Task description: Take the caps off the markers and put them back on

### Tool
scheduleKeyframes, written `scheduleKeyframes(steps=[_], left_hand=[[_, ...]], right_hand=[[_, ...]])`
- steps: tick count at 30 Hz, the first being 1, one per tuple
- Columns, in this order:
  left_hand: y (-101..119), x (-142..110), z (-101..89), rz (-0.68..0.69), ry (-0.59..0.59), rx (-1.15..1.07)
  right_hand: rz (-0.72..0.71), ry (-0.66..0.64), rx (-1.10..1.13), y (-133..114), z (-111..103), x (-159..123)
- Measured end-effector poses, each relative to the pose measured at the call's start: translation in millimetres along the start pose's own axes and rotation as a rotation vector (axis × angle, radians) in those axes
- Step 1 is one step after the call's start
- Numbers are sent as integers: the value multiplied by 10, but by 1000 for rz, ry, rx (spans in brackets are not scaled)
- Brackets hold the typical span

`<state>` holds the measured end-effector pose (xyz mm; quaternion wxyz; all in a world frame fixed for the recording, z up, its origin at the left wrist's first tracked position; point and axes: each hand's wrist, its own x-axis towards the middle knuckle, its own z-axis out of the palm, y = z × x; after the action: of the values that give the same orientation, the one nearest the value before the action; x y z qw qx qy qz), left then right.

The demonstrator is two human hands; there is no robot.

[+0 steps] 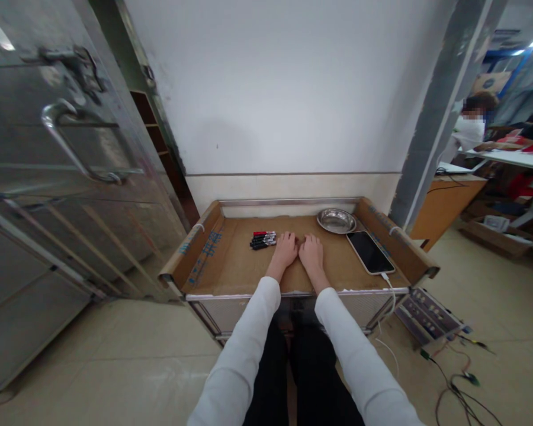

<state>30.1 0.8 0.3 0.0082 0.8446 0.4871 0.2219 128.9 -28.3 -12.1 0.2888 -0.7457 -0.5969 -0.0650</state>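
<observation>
Sharing the cardboard-lined tray (pixel 235 266) are markers (pixel 263 240), phone (pixel 371 252) and metal dish (pixel 336 221).

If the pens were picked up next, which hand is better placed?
Probably the left: the left hand is right beside the pens, while the right hand lies beyond it, nearer the metal dish and phone.

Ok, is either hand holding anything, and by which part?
Nothing is visibly held: the left hand and right hand rest on the cardboard, the left beside the pens.
</observation>
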Motion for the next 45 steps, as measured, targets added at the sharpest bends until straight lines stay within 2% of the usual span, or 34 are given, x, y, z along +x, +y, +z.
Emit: scheduleKeyframes(steps=[7,13,24,32,45], left_hand=[[-49,-19,11,-8,24,-89],[-2,-85,-42,-9,8,-58],[-22,-100,-5,-13,-4,-44],[-8,-120,-34,-5,7,-46],[7,-128,-52,-25,-15,-50]], right_hand=[[-20,-33,-42,-22,-49,-26],[-21,-25,-32,-12,-24,-16],[-33,-35,-36,13,-10,-9],[-33,7,-57,-4,-19,-21],[-24,-31,-43,-15,-58,-21]])
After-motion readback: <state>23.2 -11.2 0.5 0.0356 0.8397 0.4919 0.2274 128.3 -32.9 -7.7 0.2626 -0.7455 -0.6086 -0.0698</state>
